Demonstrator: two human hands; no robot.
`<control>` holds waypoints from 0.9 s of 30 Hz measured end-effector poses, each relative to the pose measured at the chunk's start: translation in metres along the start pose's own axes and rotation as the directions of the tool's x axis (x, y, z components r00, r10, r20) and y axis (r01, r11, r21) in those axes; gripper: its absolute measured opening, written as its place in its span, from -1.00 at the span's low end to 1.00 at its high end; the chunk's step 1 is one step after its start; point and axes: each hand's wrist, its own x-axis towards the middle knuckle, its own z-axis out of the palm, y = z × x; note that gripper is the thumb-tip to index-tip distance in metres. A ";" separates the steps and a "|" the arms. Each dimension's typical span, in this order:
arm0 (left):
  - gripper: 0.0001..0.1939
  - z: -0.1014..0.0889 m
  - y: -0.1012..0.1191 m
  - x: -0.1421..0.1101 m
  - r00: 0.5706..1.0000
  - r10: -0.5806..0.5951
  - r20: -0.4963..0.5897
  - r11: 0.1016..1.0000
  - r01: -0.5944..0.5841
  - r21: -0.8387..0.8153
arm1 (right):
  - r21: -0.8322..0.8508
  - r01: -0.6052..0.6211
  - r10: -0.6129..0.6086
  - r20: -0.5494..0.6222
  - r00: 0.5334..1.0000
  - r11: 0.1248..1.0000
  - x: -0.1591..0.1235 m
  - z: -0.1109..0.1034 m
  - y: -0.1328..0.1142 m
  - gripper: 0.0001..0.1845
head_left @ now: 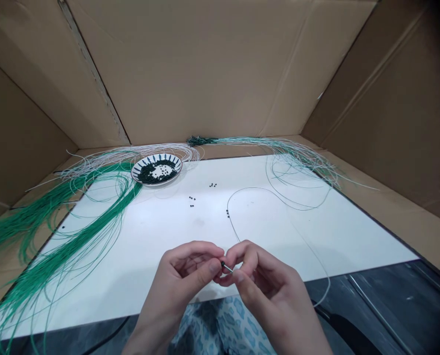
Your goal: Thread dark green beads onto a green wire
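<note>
Here, above the near middle of a white board point(160, 231), the left hand point(185, 276) pinches a small dark bead point(223, 264) between thumb and finger; the right hand point(267, 281) grips a pale strand point(228, 269) at it. Far left, a blue-striped plate point(156, 157) holds more beads beside green strands point(75, 247).

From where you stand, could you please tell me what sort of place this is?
Probably a small handcraft workstation: cardboard panels stand behind and beside a white work surface, with a blue-striped plate of dark beads and long green strands towards its left.
</note>
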 end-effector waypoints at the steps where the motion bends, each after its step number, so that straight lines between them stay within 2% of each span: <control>1: -0.76 0.000 0.000 0.000 1.000 -0.001 0.001 1.000 0.001 0.000 | 0.003 -0.001 0.001 0.006 1.000 1.000 0.000 0.000 0.001 -0.71; 7: -0.77 0.001 0.001 0.000 1.000 0.003 -0.004 1.000 -0.003 0.011 | 0.033 0.030 -0.031 0.032 0.999 0.999 0.000 -0.004 0.005 -0.71; 15: -0.76 0.000 0.000 0.000 1.000 -0.006 -0.003 1.000 0.006 0.015 | 0.042 0.034 -0.034 0.012 0.999 0.999 0.000 -0.003 0.006 -0.70; 27: -0.76 -0.002 -0.002 0.001 1.000 0.001 -0.008 1.000 -0.001 0.017 | -0.087 0.067 -0.068 -0.014 0.998 0.994 -0.002 0.000 0.000 -0.72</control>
